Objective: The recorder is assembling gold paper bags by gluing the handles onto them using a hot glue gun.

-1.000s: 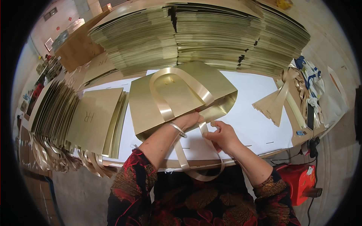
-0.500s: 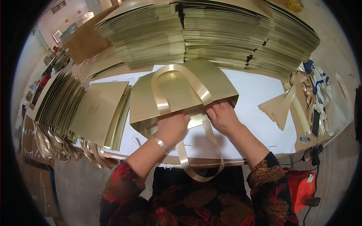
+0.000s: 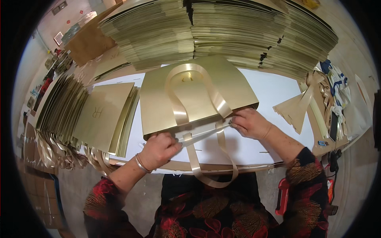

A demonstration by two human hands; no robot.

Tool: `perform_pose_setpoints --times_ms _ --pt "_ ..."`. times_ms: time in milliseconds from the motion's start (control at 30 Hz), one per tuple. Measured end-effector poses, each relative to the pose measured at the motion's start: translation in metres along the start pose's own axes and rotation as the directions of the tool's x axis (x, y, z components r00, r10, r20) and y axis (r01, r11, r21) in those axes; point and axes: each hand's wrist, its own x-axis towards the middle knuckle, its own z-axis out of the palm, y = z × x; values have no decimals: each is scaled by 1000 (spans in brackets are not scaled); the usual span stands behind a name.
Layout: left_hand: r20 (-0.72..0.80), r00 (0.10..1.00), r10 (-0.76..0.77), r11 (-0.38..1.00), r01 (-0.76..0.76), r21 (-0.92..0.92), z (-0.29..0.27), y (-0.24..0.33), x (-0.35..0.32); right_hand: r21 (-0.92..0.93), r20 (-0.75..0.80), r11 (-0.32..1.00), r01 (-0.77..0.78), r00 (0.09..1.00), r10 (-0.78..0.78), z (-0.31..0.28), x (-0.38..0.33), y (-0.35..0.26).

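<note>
A gold paper gift bag (image 3: 156,105) lies on its side, its mouth towards me. One satin ribbon handle (image 3: 180,116) arches over its upper panel; another ribbon handle (image 3: 195,163) loops down past the table's near edge. At the left end of the mouth, my left hand (image 3: 160,150) is closed on the rim, thumb and fingers pinched together. My right hand (image 3: 252,123) pinches the rim near its right end. Between the hands the lower edge shows as a pale strip. The fingertips are partly hidden, and so is the bag's inside.
Tall stacks of flat gold bags (image 3: 238,37) stand along the back. More bags with ribbons lean in a row (image 3: 63,105) at left, beside a lettered bag (image 3: 101,115). White paper (image 3: 278,89) covers the tabletop. At right lie a beige ribbon piece (image 3: 293,111) and a dark phone-like object (image 3: 333,126).
My hands have come out of the bag's mouth and spread apart to its two ends. The bag has shifted slightly right, and its upper panel lies flatter.
</note>
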Motion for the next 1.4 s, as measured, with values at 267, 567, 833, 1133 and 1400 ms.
perform_pose_setpoints --times_ms 267,567,833,1133,1400 --pt "140 985 -105 950 58 307 -5 36 0 -419 293 847 327 932 -214 -24 -19 -45" --pt "-42 963 -267 930 246 -273 34 73 113 -416 -90 905 -86 995 53 7 -41 -32" --pt "-55 925 -376 890 344 -299 91 45 109 -551 -390 606 -574 819 422 -116 -135 -62" --pt "69 980 -185 981 188 -41 84 59 126 366 -248 -148 -919 -250 936 -234 -457 48" --pt "183 881 -436 825 473 -309 71 56 120 963 33 -152 -224 -461 887 -186 -492 50"
